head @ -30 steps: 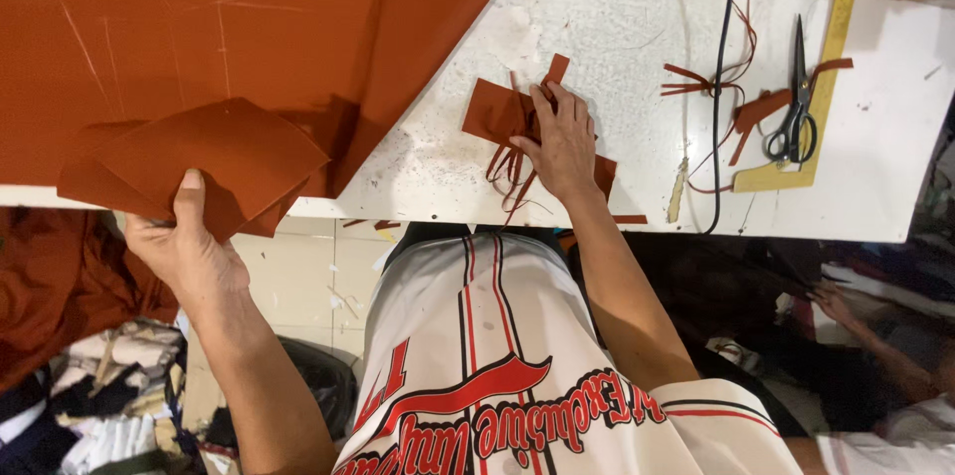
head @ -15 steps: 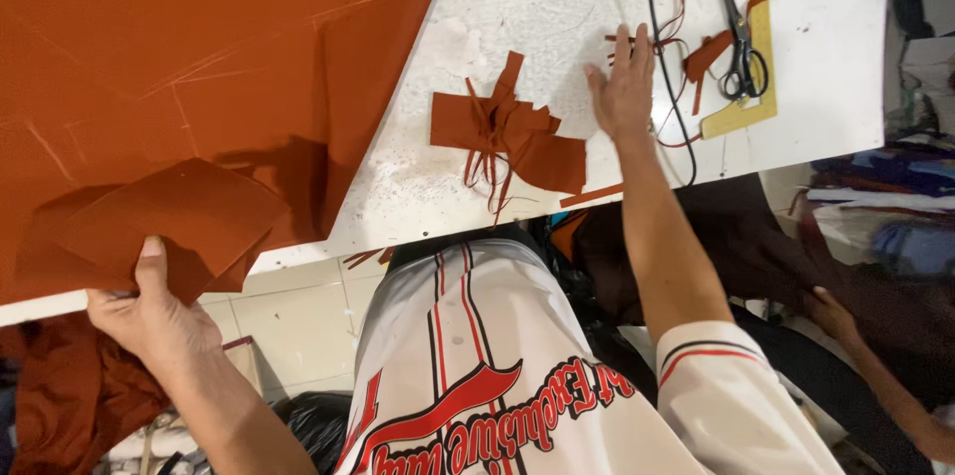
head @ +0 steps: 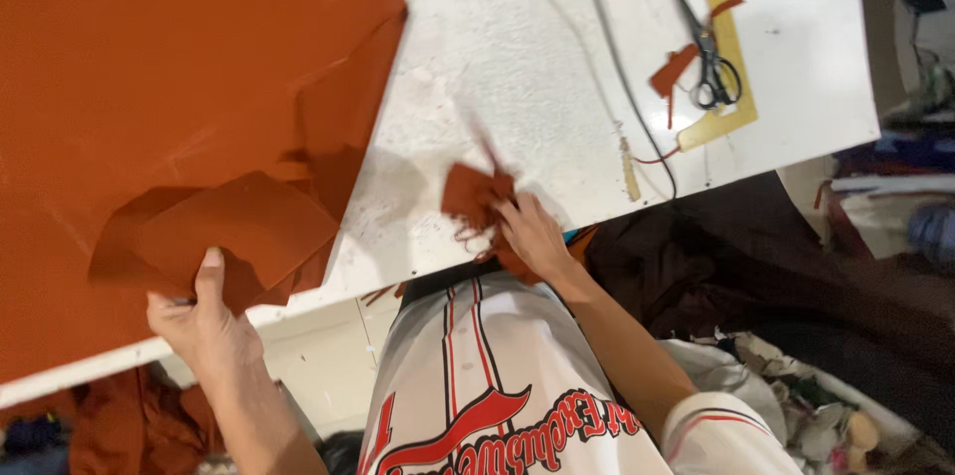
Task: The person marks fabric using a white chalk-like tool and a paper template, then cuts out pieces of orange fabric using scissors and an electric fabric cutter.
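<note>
My left hand (head: 204,321) grips a stack of cut rust-orange fabric pieces (head: 229,231) at the near edge of the white table (head: 517,57), thumb on top. These pieces lie over a large sheet of the same rust-orange fabric (head: 169,67) that covers the table's left half. My right hand (head: 530,234) is closed on a bunch of rust-orange fabric scraps and thin strips (head: 470,198) at the table's near edge, just in front of my body. The scraps are blurred.
Black-handled scissors (head: 708,57) lie on a yellow ruler (head: 724,32) at the table's far right, with a few orange offcuts (head: 672,70) beside them. A black cable (head: 617,57) runs across the table. Dark cloth and mixed fabric piles lie on the floor to the right.
My right hand came back from the strips near the cable, gathered the scattered scraps into a bunch and drew them to the near edge. My left hand kept its hold on the cut pieces.
</note>
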